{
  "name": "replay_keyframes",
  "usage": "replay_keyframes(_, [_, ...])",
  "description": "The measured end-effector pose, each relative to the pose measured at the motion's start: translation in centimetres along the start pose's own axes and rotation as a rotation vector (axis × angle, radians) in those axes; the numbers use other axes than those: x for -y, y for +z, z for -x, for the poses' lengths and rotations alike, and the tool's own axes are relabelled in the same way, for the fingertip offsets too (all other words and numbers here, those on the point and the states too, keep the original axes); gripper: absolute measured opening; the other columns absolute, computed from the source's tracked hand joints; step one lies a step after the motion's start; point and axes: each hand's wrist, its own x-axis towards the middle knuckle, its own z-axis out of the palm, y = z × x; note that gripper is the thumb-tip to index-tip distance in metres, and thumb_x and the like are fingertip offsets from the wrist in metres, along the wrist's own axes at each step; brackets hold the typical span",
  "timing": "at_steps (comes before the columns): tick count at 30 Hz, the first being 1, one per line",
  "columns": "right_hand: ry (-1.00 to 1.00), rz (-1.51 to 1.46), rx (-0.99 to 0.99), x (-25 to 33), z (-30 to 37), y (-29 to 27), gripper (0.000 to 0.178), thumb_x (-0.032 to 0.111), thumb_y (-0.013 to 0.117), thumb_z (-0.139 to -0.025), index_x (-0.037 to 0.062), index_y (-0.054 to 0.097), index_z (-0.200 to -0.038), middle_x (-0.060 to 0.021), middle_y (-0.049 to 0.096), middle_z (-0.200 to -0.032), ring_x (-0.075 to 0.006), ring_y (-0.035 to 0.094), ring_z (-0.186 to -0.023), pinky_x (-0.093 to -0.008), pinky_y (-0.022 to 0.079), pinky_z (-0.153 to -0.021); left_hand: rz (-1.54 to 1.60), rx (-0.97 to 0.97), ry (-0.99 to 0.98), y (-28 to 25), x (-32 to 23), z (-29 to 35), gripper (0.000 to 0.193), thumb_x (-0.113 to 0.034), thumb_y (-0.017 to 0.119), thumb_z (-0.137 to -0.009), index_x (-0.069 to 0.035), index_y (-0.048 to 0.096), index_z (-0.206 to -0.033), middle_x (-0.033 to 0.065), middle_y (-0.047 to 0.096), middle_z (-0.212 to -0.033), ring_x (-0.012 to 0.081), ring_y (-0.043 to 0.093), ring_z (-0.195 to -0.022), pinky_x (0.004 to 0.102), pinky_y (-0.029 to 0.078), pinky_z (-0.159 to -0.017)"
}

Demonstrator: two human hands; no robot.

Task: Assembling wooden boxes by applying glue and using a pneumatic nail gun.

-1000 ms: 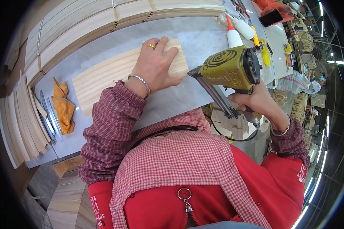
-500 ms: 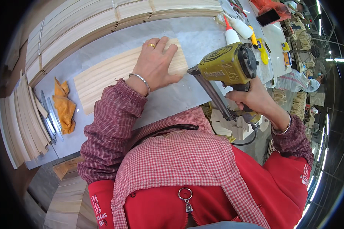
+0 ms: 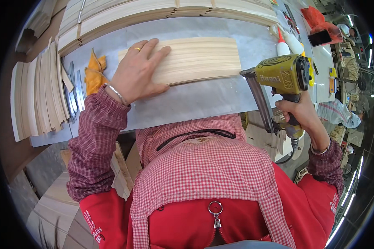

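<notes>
A pale wooden board (image 3: 199, 58) lies flat on the grey worktop. My left hand (image 3: 139, 72) rests over its left part, fingers spread across the top and thumb along the near edge. In my right hand (image 3: 300, 111) is a yellow-green pneumatic nail gun (image 3: 278, 74), gripped by its black handle. The gun's nose is at the board's right end, close to the near corner; whether it touches cannot be made out. Its dark magazine slants down toward me, and a hose runs from the base of the handle.
Long stacked boards (image 3: 133, 20) line the far side. Thin wooden strips (image 3: 39, 91) and an orange cloth (image 3: 94, 74) lie at the left. White glue bottles (image 3: 283, 48), a phone (image 3: 318, 38) and a red plastic bag (image 3: 313, 18) are at the right. Another person (image 3: 340, 113) is farther right.
My left hand has shifted from the board's right end to its left part. The nail gun stays by the right end, and the whole view has swung somewhat.
</notes>
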Motion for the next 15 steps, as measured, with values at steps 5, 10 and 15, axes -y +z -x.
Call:
replay_keyframes(5, [-0.013, -0.019, 0.011, -0.2, -0.1, 0.3, 0.024, 0.001, 0.061, -0.072, -0.0009, 0.06, -0.096, -0.0014, 0.049, -0.056, -0.0088, 0.042, -0.042, -0.0205, 0.034, -0.042, -0.016, -0.008, -0.003, -0.1, 0.1, 0.1, 0.086, -0.042, 0.08, -0.057, -0.017, 0.046, -0.132, 0.0135, 0.042, -0.136, 0.0353, 0.041, -0.122, 0.0403, 0.039, -0.1])
replay_keyframes(10, [-0.016, -0.034, -0.015, -0.5, 0.2, 0.8, 0.024, 0.004, 0.063, -0.071, -0.0015, 0.056, -0.093, -0.0031, 0.052, -0.057, -0.0092, 0.044, -0.041, -0.0211, 0.034, -0.04, 0.005, -0.058, 0.003, 0.4, 0.3, 0.1, 0.085, -0.041, 0.081, -0.056, -0.017, 0.048, -0.131, 0.0131, 0.043, -0.136, 0.0343, 0.043, -0.12, 0.0402, 0.041, -0.098])
replay_keyframes(15, [-0.032, -0.082, 0.028, 2.1, 1.5, 3.7, 0.027, 0.002, 0.065, -0.071, -0.001, 0.056, -0.096, -0.0033, 0.054, -0.06, -0.0093, 0.045, -0.044, -0.0213, 0.035, -0.041, 0.041, -0.122, 0.028, 1.2, 0.9, 0.2, 0.084, -0.039, 0.081, -0.055, -0.017, 0.05, -0.13, 0.013, 0.044, -0.135, 0.0338, 0.043, -0.119, 0.0398, 0.041, -0.097])
